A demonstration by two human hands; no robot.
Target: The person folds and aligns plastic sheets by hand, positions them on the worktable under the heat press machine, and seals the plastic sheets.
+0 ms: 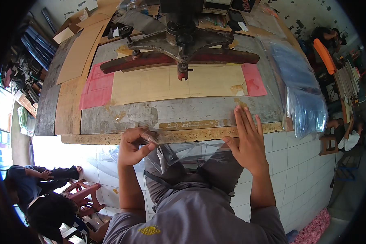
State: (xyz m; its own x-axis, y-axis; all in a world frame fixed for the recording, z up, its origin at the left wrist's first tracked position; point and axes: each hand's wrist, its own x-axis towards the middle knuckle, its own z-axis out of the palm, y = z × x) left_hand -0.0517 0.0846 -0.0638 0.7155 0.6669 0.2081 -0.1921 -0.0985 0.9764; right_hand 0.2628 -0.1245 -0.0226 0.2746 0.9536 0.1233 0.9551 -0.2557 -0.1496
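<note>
My left hand (135, 147) is closed at the front edge of the worktable, its fingers and thumb pinching a clear plastic sheet (187, 151). The sheet hangs over the edge above my lap and stretches towards the right. Flat and open, my right hand (248, 142) lies across the same edge with its fingers pointing away from me; whether it presses on plastic is hard to see. Beyond both hands is a press (183, 40) with a long red-brown bar (146, 61). Under that bar lies a cream-coloured sheet (166, 85) with pink pieces (96, 87) at its ends.
Stacked clear bluish plastic bags (305, 93) overhang the table's right side. Brown cardboard (79, 53) covers the left side. Other people sit at the lower left and far right, near a red stool (83, 195) and a brown stool (328, 145).
</note>
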